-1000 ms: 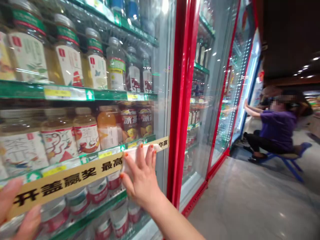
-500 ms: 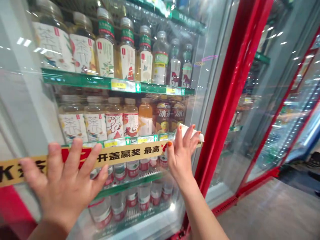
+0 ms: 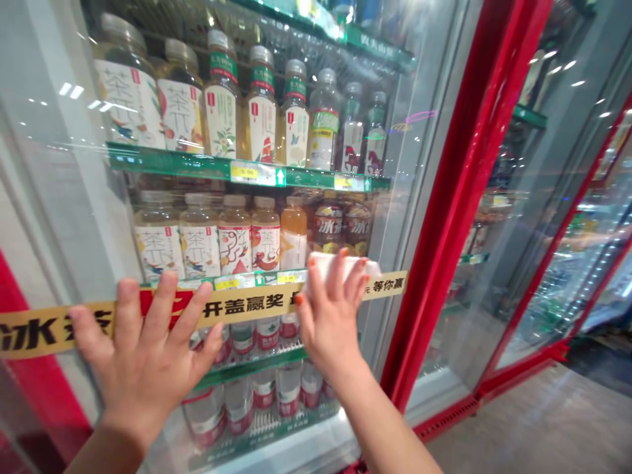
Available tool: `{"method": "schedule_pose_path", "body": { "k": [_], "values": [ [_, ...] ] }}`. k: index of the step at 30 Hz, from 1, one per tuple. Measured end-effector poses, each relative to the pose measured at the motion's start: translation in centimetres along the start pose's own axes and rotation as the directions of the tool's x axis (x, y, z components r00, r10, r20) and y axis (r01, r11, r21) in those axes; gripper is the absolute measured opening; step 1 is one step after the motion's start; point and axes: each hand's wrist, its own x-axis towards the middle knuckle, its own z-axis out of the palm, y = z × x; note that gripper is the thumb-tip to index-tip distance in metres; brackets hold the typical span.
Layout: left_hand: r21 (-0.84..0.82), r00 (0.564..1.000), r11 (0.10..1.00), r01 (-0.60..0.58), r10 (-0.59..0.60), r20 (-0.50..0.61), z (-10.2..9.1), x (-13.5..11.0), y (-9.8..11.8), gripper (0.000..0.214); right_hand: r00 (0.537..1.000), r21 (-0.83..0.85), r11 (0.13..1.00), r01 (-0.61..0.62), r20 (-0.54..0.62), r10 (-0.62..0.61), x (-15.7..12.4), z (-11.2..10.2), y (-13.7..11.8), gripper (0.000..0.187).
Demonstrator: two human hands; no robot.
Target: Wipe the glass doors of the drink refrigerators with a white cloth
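Observation:
My left hand [image 3: 143, 349] lies flat with spread fingers on the glass door [image 3: 395, 197] of a drinks cooler, over a yellow printed banner strip [image 3: 247, 303]. It holds nothing. My right hand [image 3: 330, 316] presses a folded white cloth [image 3: 340, 266] to the glass, just above the strip's upper edge and partly over it. Behind the glass stand rows of bottled tea drinks [image 3: 200, 250] on green-edged shelves. Lower bottles are partly hidden by my hands and the strip.
A red door frame [image 3: 459, 197] runs up just right of my right hand, with further glass cooler doors [image 3: 557, 230] beyond it. A grey shop floor [image 3: 523, 428] lies at the lower right. A red panel [image 3: 44, 388] shows at the lower left.
The view has swung left, and the seated person in purple has left the frame. My left hand has come up flat onto the glass. My right hand and cloth have shifted down and left.

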Motion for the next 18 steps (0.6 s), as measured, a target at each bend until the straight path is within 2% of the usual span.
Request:
{"method": "schedule_pose_path", "body": {
  "k": [2, 3, 4, 5, 7, 9, 10, 12, 14, 16, 18],
  "values": [
    [0.027, 0.999, 0.999, -0.033, 0.033, 0.008, 0.0, -0.1, -0.1, 0.096, 0.975, 0.017, 0.977, 0.214, 0.054, -0.215, -2.4, 0.4, -1.1, 0.096],
    [0.039, 0.999, 0.998, -0.046, 0.046, 0.006, 0.0, -0.1, -0.2, 0.097, 0.960, 0.014, 0.962, 0.272, 0.064, -0.272, -3.7, 0.5, -0.8, 0.095],
    [0.047, 0.998, 0.997, -0.056, 0.056, 0.001, 0.0, -0.1, -0.2, 0.097, 0.959, 0.002, 0.962, 0.275, 0.065, -0.274, -4.6, 0.6, 0.0, 0.094],
    [0.049, 0.998, 0.997, -0.058, 0.059, -0.007, 0.0, -0.1, -0.1, 0.098, 0.974, -0.015, 0.975, 0.223, 0.053, -0.222, -5.1, 0.5, 1.2, 0.093],
    [0.048, 0.998, 0.997, -0.053, 0.054, -0.016, 0.0, 0.0, 0.0, 0.100, 1.000, -0.037, 0.999, 0.016, 0.005, -0.016, -4.1, 0.1, 3.3, 0.089],
    [0.051, 0.998, 0.998, -0.048, 0.050, -0.025, -0.1, 0.2, 0.3, 0.099, 0.987, -0.028, 0.987, -0.156, -0.052, 0.155, -1.7, -0.1, 3.6, 0.084],
    [0.055, 0.998, 0.997, -0.047, 0.049, -0.025, -0.2, 0.2, 0.3, 0.097, 0.982, -0.018, 0.984, -0.177, -0.069, 0.175, -0.6, -0.1, 2.8, 0.082],
    [0.061, 0.999, 0.997, -0.045, 0.046, -0.025, -0.2, 0.3, 0.5, 0.093, 0.997, 0.001, 0.998, -0.061, -0.054, 0.061, -0.1, 0.2, 0.2, 0.082],
    [0.058, 0.999, 0.998, -0.039, 0.040, -0.015, -0.3, 0.4, 0.6, 0.089, 0.988, 0.015, 0.988, 0.154, 0.001, -0.154, -2.1, 0.9, -2.0, 0.082],
    [0.059, 0.999, 0.997, -0.040, 0.041, -0.014, -0.4, 0.5, 0.7, 0.087, 0.959, 0.014, 0.960, 0.281, 0.035, -0.282, -5.1, 1.5, -2.0, 0.086],
    [0.067, 0.997, 0.996, -0.064, 0.067, -0.036, -0.4, 0.7, 0.8, 0.088, 0.972, -0.013, 0.972, 0.233, 0.032, -0.232, -7.0, 1.7, 0.1, 0.091]
  ]
}}
